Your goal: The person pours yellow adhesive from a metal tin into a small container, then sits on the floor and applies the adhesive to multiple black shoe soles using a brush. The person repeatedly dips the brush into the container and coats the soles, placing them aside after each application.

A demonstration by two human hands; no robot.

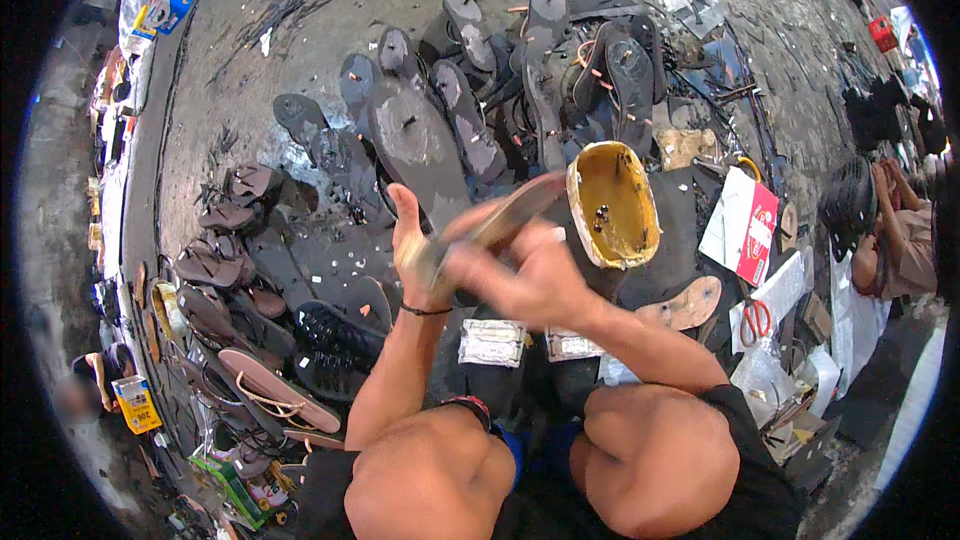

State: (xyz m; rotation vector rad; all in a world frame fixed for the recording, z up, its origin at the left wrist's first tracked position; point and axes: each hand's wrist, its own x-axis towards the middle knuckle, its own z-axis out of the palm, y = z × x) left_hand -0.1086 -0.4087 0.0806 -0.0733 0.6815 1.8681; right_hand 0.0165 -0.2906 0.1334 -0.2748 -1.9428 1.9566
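1. Left hand (412, 252): raised over the lap, thumb up, fingers wrapped around the lower end of a tan sandal sole (497, 223). The hold looks firm.

2. Right hand (520, 275): crossed over the left, fingers curled and pressed on the same sole near its middle. Motion blur hides whether a brush or other small tool sits inside the curled fingers; I cannot tell.

3. Tan sandal sole: held in the air between both hands, tilted, its far end pointing up and right toward the glue tub (612, 202). Not resting on anything.

4. Glue tub: a cut-open container coated yellow inside, standing open just beyond the hands, with a few dark specks in it.

5. Black soles (420, 140): many laid out in a fan on the grey floor (250, 50) ahead, some with small pegs or straps showing. These look handled already, though I cannot confirm how far each is finished.

6. Strapped sandals (230, 270): a stacked row at the person's left, apparently assembled.

7. Bare tan insole (690, 302): lying to the right, without straps, seemingly awaiting work.

8. Red-handled scissors (757, 320) and a red-and-white packet (745, 225): on the right, untouched.

9. Judgement: work is mid-batch; one sole is in hand, many are laid out, some remain.
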